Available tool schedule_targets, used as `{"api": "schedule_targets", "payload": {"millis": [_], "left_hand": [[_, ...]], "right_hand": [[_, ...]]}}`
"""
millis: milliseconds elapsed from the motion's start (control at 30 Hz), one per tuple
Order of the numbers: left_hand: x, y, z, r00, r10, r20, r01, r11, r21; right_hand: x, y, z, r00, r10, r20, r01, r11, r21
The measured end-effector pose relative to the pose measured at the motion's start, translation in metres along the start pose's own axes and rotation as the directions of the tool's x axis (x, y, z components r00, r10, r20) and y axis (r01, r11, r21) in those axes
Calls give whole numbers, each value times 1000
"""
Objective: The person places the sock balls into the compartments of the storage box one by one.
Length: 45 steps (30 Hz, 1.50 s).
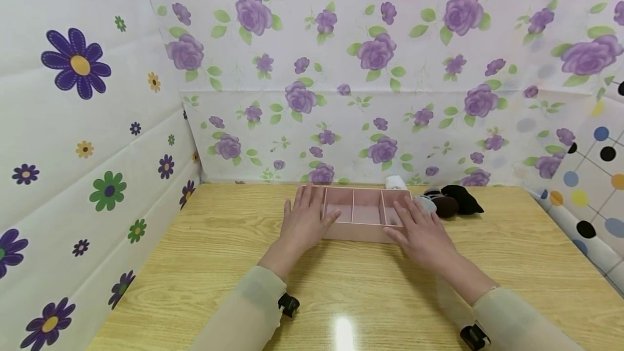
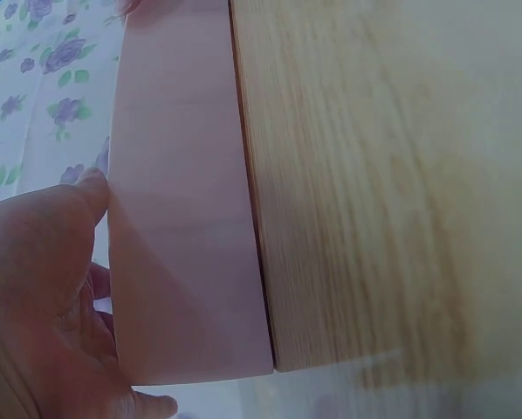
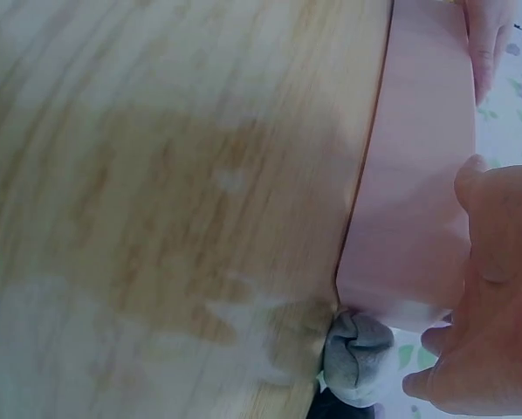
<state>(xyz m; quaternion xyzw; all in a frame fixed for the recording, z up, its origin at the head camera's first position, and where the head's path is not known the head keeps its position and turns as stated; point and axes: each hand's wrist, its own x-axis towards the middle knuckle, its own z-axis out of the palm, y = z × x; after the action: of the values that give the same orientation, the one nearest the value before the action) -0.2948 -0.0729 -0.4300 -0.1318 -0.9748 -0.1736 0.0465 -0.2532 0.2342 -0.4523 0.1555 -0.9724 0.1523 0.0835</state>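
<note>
A pink divided box with several open compartments sits toward the back of the wooden table. My left hand lies over its left end, fingers stretched out and thumb at the front rim. Over the right end lies my right hand, its fingers also extended and its thumb by the front edge. The left wrist view shows the box's plain front wall beside my left thumb. In the right wrist view, a grey rolled cloth bundle is close to the box's right end. No contents are visible in the compartments.
Right of the box lie rolled bundles that look like socks, including a brown one and a black one. A white bundle sits behind the box. Flowered sheets hang behind and at left; a dotted one hangs right.
</note>
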Motion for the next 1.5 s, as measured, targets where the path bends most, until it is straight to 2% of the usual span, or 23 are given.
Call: {"api": "schedule_targets", "payload": {"millis": [367,667,933,1200,1500], "left_hand": [[-7,-8,-1,1000,-10,-18,10,1000,-8],[-17,-19,-6,999,-33,-22,32,999,-38],[-22,-29,-10,999,-23,-49,20,998,-54],[-26,-38,-13,998,-27,-62,22,997,-77],[-27,-46,-16,996,-45,-76,40,997,-73]], "right_hand": [[4,-10,5,999,-44,-6,45,999,11],[8,-23,7,998,-58,26,57,998,27],[16,-24,23,998,-59,26,59,998,14],[14,-47,11,998,-56,6,55,998,30],[16,-47,17,995,-100,-27,102,991,84]]}}
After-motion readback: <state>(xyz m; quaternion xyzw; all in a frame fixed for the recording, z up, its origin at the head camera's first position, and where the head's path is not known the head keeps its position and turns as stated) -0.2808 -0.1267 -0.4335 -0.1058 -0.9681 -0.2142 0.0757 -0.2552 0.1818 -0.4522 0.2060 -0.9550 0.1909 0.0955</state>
